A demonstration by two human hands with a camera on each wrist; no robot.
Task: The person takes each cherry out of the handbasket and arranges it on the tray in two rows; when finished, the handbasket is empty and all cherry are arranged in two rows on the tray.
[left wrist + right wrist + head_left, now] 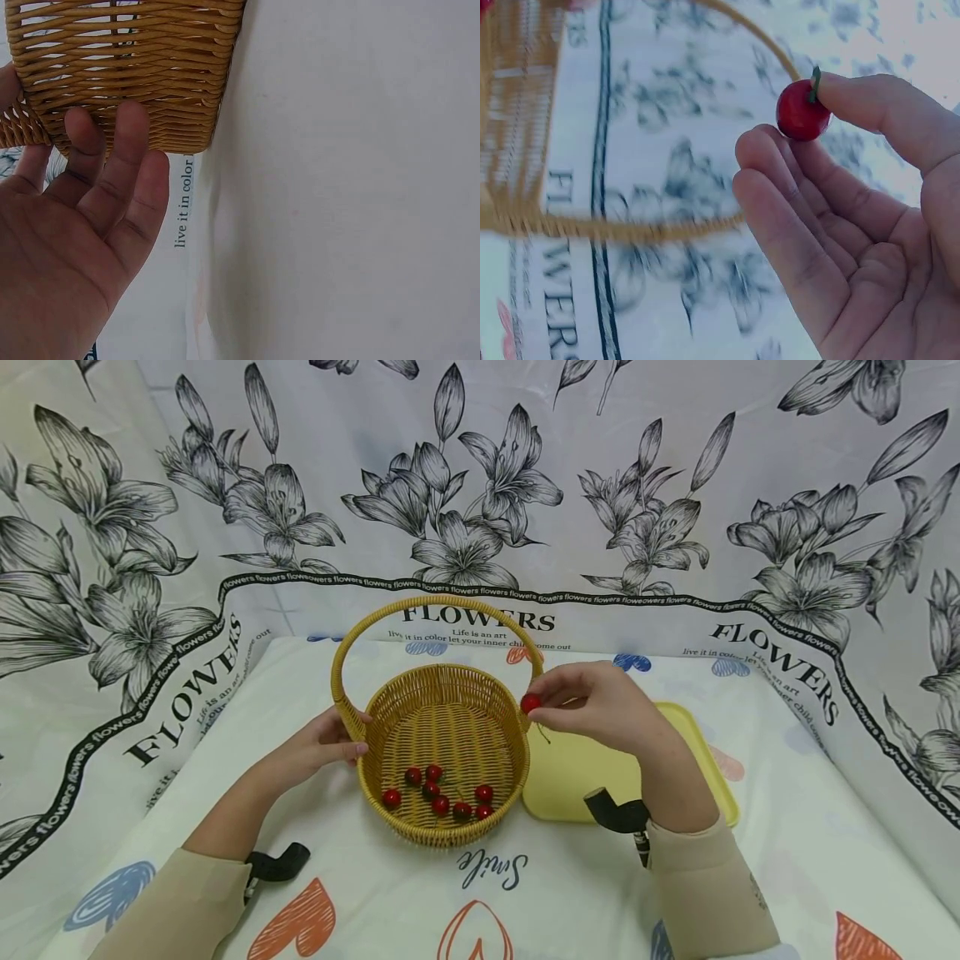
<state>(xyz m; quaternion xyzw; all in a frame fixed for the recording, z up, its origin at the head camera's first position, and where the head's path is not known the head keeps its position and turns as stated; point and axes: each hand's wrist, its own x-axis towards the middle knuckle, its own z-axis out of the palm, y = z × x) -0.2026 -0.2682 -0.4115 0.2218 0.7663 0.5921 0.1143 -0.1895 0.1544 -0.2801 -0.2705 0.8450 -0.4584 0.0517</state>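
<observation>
A round woven basket (444,839) with a tall arched handle (438,602) stands in the middle, several dark red cherries (440,806) lying in its near half. At its left side, my left hand (324,747) holds the basket by the foot of the handle between thumb and index finger. The left wrist view shows the other fingers bent against the woven wall (127,67). My right hand (592,703) is beside the basket's right rim, pinching a bright red cherry (802,112) between thumb and fingers. Its green stem (815,84) shows by the thumb.
A yellow tray (577,777) lies right of the basket, partly under my right forearm. Black camera mounts (279,863) stick out from both wrists. White cloth with printed hearts covers the table, and a flower-printed curtain (480,468) rises behind.
</observation>
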